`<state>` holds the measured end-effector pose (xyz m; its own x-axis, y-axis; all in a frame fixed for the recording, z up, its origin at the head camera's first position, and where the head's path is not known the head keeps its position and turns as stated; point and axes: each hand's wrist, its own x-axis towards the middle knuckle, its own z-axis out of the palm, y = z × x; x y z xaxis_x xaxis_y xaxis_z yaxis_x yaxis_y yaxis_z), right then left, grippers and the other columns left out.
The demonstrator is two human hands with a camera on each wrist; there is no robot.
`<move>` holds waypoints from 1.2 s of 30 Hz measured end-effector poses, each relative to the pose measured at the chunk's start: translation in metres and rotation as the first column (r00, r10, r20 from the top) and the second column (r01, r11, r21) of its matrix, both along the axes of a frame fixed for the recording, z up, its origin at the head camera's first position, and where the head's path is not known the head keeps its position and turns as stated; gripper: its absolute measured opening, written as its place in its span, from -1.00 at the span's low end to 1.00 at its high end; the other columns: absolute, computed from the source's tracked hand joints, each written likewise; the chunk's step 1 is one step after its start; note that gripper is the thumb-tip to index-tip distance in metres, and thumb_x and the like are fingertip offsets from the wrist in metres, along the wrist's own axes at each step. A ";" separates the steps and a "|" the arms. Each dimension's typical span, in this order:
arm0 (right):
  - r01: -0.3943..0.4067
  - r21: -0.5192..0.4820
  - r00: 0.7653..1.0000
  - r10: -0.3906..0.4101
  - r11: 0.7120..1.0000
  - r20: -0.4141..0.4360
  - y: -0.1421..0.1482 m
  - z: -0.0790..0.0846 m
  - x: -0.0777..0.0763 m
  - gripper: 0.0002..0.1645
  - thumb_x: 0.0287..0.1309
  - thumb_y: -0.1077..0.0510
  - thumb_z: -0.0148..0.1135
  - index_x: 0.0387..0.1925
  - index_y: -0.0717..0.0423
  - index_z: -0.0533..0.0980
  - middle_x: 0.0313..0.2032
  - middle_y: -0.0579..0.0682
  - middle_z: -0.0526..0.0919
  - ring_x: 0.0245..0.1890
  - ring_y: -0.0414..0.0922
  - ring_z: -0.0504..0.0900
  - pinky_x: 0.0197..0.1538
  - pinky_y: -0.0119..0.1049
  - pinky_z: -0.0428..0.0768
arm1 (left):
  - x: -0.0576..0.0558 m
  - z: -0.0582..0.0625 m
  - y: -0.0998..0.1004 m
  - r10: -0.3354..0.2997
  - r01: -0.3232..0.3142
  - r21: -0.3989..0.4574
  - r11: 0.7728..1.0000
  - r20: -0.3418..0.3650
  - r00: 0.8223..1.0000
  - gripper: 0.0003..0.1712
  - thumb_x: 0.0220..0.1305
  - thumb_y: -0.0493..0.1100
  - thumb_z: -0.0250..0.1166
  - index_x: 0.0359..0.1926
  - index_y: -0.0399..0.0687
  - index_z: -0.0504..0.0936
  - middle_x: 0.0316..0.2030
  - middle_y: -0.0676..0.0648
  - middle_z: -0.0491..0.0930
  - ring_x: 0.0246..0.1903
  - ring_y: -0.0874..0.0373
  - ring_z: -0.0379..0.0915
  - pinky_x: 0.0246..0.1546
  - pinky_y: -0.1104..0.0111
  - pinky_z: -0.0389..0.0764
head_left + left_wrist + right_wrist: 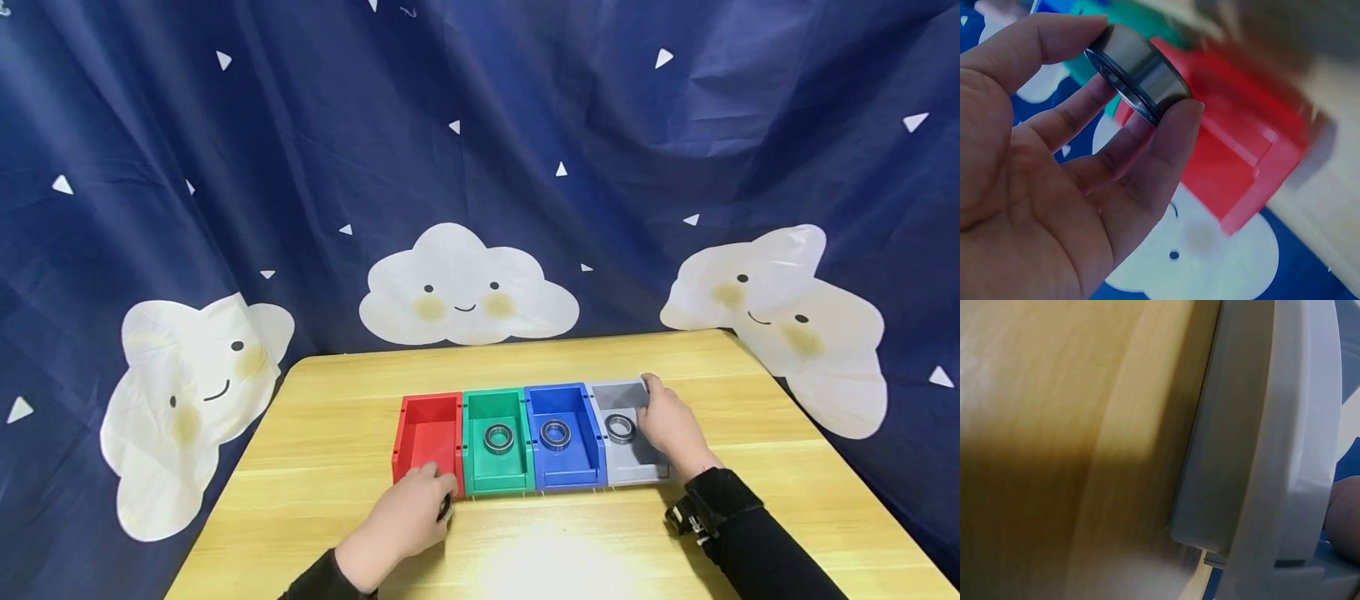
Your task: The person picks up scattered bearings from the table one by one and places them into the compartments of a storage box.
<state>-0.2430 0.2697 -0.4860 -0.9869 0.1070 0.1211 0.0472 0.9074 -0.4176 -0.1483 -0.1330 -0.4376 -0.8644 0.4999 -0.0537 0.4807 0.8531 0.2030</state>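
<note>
My left hand (pixel 408 512) pinches a ball bearing (pixel 1144 69) between thumb and fingertips, in front of the red bin (pixel 435 442). In the head view most of that bearing is hidden behind the fingers. At the far right, my right hand (pixel 671 425) grips the side wall of the grey bin (pixel 637 475), fingers over the rim near its back corner. A second bearing (pixel 620 428) lies inside the grey bin, close to the hand. The right wrist view shows the grey bin's outer wall (pixel 1229 437) and a fingertip (pixel 1344 519) beyond its rim.
Between the red and grey bins stand a green bin (pixel 498 483) and a blue bin (pixel 570 477), side by side in one row. Each has one bearing (pixel 498 438) in it. The wooden table (pixel 330 417) ends at a dark blue curtain (pixel 337 125) with clouds.
</note>
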 end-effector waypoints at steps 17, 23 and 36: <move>0.004 -0.009 1.000 -0.004 1.000 0.015 0.000 0.000 0.000 -0.27 0.06 0.24 -0.01 0.29 0.30 0.06 -0.03 0.48 0.41 -0.13 0.28 0.48 -0.14 0.16 0.42 | -0.046 0.022 -0.001 0.130 -0.130 0.003 0.992 -0.032 0.991 -0.60 -0.19 -0.14 0.47 -0.24 0.01 0.53 -0.46 0.00 0.33 -0.44 0.12 0.28 -0.42 0.31 0.44; 0.011 -0.007 1.000 -0.011 1.000 0.019 0.000 0.000 0.000 -0.27 0.06 0.24 -0.01 0.29 0.29 0.06 -0.02 0.48 0.41 -0.12 0.28 0.48 -0.14 0.16 0.42 | -0.061 0.027 0.003 0.177 -0.176 0.026 0.984 -0.009 0.984 -0.54 -0.18 -0.15 0.47 -0.16 -0.01 0.55 -0.42 -0.01 0.35 -0.41 0.12 0.30 -0.34 0.27 0.50; 0.010 -0.006 1.000 -0.010 1.000 0.017 0.000 -0.002 -0.002 -0.25 0.06 0.25 0.00 0.30 0.30 0.04 -0.02 0.49 0.40 -0.12 0.29 0.48 -0.14 0.16 0.43 | -0.082 0.007 0.012 0.251 -0.251 -0.010 0.968 0.018 0.968 -0.42 -0.21 -0.10 0.52 -0.06 -0.03 0.55 -0.36 -0.04 0.40 -0.35 0.08 0.34 -0.26 0.21 0.56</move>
